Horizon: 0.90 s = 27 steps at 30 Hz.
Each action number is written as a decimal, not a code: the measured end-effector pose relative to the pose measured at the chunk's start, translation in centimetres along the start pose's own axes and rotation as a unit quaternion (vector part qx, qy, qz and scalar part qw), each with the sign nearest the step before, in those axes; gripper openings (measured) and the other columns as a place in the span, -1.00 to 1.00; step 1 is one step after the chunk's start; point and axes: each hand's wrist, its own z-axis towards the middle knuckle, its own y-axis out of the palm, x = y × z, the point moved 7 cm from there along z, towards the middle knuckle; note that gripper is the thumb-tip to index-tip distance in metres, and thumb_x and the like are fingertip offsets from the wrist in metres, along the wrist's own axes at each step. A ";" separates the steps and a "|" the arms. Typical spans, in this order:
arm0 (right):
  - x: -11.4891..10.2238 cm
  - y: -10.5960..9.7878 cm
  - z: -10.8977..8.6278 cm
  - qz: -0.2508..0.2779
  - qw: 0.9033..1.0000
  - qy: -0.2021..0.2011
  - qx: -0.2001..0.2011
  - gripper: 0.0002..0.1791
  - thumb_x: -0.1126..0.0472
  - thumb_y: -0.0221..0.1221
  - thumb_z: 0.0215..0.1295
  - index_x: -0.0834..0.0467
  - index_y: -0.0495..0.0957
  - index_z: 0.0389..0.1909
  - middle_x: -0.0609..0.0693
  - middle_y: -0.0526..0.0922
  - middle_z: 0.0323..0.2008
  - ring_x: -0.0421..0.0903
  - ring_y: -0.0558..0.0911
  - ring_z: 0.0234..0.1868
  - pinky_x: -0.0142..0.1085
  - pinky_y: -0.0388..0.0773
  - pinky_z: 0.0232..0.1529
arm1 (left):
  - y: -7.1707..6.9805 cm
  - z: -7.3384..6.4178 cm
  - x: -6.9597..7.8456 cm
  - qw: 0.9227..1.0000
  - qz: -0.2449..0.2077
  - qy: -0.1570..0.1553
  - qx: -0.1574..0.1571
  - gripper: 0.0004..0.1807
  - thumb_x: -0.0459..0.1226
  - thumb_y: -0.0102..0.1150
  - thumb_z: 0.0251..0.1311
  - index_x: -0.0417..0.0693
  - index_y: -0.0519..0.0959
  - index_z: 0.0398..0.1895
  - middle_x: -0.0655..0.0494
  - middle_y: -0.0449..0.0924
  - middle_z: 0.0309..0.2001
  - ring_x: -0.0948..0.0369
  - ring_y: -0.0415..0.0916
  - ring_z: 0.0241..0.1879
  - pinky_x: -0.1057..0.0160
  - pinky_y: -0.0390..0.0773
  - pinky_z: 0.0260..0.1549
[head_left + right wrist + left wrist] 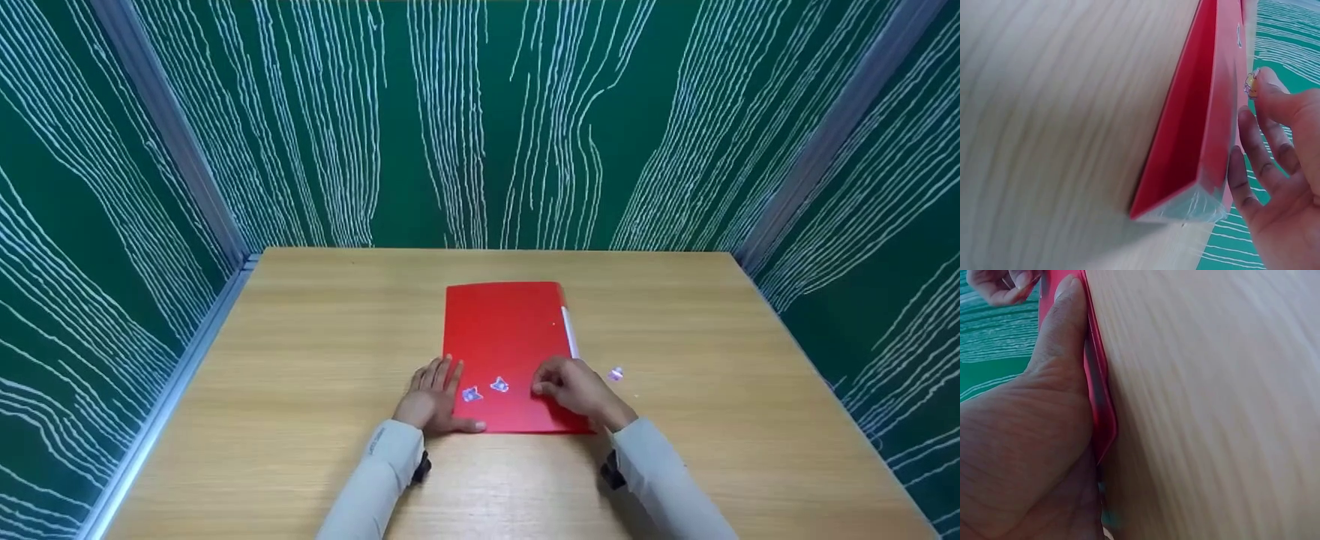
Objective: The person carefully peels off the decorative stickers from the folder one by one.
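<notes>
The near left corner of the red folder [502, 322] was covered by the left hand [431, 409]. The held sticker [1250, 85] was concealed in the head view by the right hand [576, 386]; in the right wrist view it was partly masked and its pattern was blurred. The motifs of the two stickers [471, 394] toward the folder's near edge, and of the third sticker [616, 373] beyond its right edge, were too small to be determined. The lettering on the left sleeve [386, 457] could not be read. The worktop [337, 330] was cut off before its near edge.
</notes>
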 end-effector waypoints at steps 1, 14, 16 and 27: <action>0.2 -0.2 0.0 0.002 1.000 0.011 0.004 -0.92 0.23 0.33 0.25 -0.02 0.65 -0.33 -0.15 0.62 -0.35 -0.17 0.53 -0.28 -0.28 0.58 -0.12 | -0.2 -0.2 0.1 1.000 0.003 -0.001 -0.005 0.32 0.47 0.05 0.02 0.03 -0.37 0.61 -0.02 -0.41 0.64 -0.06 -0.37 0.61 -0.11 -0.27 0.57; 1.7 -2.7 -0.6 -0.002 0.997 0.025 0.073 -0.91 0.31 0.31 0.24 0.07 0.60 -0.34 -0.06 0.57 -0.36 -0.16 0.49 -0.40 -0.39 0.46 -0.35 | -0.3 -0.5 0.1 1.000 0.002 0.006 -0.003 0.32 0.46 0.06 0.03 0.02 -0.37 0.61 -0.03 -0.42 0.64 -0.07 -0.37 0.61 -0.11 -0.25 0.57; 2.0 -3.0 -0.7 -0.007 0.996 0.026 0.085 -0.93 0.32 0.30 0.25 0.09 0.61 -0.35 -0.05 0.57 -0.34 -0.16 0.49 -0.38 -0.39 0.45 -0.33 | -0.2 -0.3 0.0 1.000 -0.002 0.008 0.001 0.33 0.46 0.07 0.02 0.02 -0.36 0.61 -0.03 -0.42 0.64 -0.07 -0.36 0.61 -0.13 -0.26 0.57; 5.0 -4.7 -1.6 -0.026 0.990 0.050 0.128 -0.96 0.34 0.22 0.27 0.16 0.62 -0.32 0.01 0.56 -0.31 -0.13 0.51 -0.33 -0.35 0.45 -0.34 | 0.0 -0.2 0.0 1.000 -0.011 0.007 0.002 0.33 0.47 0.06 0.01 0.02 -0.36 0.61 -0.02 -0.42 0.64 -0.06 -0.38 0.61 -0.13 -0.27 0.57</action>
